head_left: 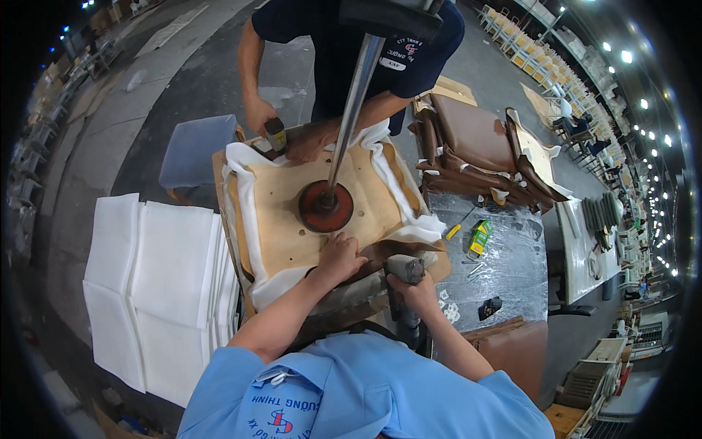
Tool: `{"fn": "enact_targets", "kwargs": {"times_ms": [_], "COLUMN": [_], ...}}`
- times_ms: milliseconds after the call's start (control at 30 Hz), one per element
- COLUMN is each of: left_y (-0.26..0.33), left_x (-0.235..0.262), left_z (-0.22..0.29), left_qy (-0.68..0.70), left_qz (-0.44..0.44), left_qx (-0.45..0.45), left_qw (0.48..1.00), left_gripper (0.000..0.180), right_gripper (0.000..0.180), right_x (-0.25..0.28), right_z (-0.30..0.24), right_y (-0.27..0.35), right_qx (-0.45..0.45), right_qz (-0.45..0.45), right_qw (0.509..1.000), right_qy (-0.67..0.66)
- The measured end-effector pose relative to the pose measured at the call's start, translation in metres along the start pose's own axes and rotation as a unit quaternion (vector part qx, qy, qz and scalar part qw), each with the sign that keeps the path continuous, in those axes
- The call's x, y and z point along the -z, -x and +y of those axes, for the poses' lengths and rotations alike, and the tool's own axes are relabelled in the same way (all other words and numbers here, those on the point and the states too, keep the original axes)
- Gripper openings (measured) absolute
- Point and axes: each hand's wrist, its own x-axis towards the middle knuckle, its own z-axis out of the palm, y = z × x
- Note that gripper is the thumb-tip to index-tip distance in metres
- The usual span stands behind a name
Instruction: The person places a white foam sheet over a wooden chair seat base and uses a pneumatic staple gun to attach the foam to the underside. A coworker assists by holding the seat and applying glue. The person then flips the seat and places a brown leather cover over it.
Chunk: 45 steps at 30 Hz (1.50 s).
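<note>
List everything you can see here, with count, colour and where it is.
Seat board: one, tan plywood, centre, wrapped in white padding and brown cover.
Press disc: one, red, on the board, under a metal rod.
Foam sheets: a stack, white, left.
Upholstered seats: a pile, brown, upper right.
Small box: one, green-yellow, right.
Co-worker: one, dark shirt, opposite, holding a tool.
Staple gun: one, grey, near edge.
Left hand: pressing the cover.
Right hand: gripping the staple gun.
</note>
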Motion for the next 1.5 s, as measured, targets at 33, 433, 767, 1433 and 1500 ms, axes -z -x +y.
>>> {"fn": "enact_targets", "kwargs": {"times_ms": [33, 433, 767, 1433, 1500], "left_y": [-0.001, -0.017, -0.005, 0.004, 0.005], "left_x": [-0.003, -0.013, -0.011, -0.024, -0.024], "left_z": [0.002, 0.016, 0.013, 0.008, 0.007], "left_qy": [0.016, 0.000, -0.040, 0.059, 0.076], "left_qz": [-0.015, -0.080, -0.034, 0.110, 0.117], "left_qx": [0.020, 0.076, 0.005, 0.034, 0.031], "left_qw": [1.000, 0.994, 0.999, 0.992, 0.990], "left_gripper": [0.031, 0.033, 0.040, 0.017, 0.016], "right_gripper": [0.039, 0.039, 0.036, 0.024, 0.023], "right_x": [0.001, 0.002, 0.004, -0.005, -0.007], "right_z": [0.004, 0.001, 0.001, -0.065, -0.068], "right_y": [0.000, -0.007, -0.015, -0.063, -0.064], "right_qx": [0.026, 0.073, 0.057, -0.027, -0.032], "right_qz": [0.008, 0.002, -0.021, -0.125, -0.121], "right_qw": [0.999, 0.995, 0.995, 0.983, 0.984], "right_qy": [0.018, 0.066, 0.073, 0.135, 0.129]}}
